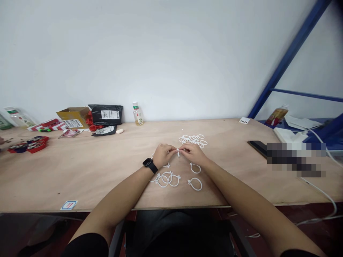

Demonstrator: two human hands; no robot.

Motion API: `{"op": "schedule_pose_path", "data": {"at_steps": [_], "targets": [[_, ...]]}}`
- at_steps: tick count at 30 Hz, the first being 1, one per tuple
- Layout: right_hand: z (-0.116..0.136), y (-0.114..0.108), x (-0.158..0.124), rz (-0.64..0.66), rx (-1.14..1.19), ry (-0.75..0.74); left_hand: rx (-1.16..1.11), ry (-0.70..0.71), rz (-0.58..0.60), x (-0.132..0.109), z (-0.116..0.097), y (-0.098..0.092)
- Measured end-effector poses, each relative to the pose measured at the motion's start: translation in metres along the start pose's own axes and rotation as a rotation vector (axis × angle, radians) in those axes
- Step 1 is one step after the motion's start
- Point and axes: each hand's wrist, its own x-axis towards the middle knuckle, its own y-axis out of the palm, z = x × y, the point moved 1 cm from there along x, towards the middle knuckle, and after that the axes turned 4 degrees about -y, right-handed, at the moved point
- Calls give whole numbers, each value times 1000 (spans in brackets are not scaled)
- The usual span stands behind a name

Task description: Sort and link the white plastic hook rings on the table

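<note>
My left hand (164,155), with a dark watch (150,165) on its wrist, pinches a small white plastic ring (178,153) from the left. My right hand (193,153) pinches the same piece from the right, so the fingertips of both hands almost meet; most of the ring is hidden. Just beyond my hands lies a pile of white rings (197,140). Several overlapping white rings with small clasps (167,179) rest nearer me, below my left hand. Two single rings, an upper one (195,168) and a lower one (195,184), lie below my right hand.
Along the wall stand a bottle (138,115), a black parcel (107,115) and an opened cardboard box (73,117). Red and dark cases (37,144) lie far left. On the right are a phone (257,148), a white power strip (244,120) and a blue metal frame (289,46).
</note>
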Motion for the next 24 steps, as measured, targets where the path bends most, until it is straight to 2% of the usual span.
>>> {"op": "schedule_pose_path", "data": {"at_steps": [10,19,21,24], "targets": [[4,0,-1,-11,-31,-37,111,12,57,-3,-8,-3],[10,-2,2,-28,-184,-23,112,-50,12,0,-3,2],[7,-7,3,-43,-262,15,92,-53,9,1,-2,2],[-4,-20,5,-82,-393,194,79,-51,-1,1,0,1]]}}
